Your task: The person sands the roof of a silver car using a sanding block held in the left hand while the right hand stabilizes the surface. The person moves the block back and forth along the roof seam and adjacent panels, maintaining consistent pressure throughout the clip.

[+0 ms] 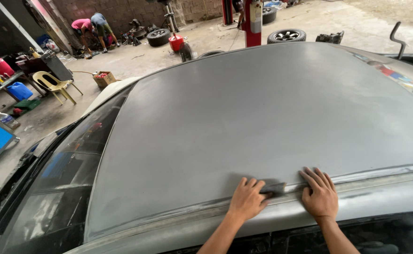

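Observation:
A car's dull grey sanded roof (263, 113) fills most of the view. My left hand (246, 200) rests on the near roof edge and presses a small dark sanding piece (273, 187) against the roof gutter under its fingertips. My right hand (320, 195) lies flat just to the right, fingers spread on the same edge, holding nothing. The two hands are about a hand's width apart along the pale grey gutter strip (380, 181).
The windshield (51, 188) slopes down at left. Beyond the car are a concrete workshop floor, a plastic chair (56, 86), blue containers (18, 91), loose tyres (286, 35), a red lift post (252, 21) and two people bending over (93, 28) at the far left.

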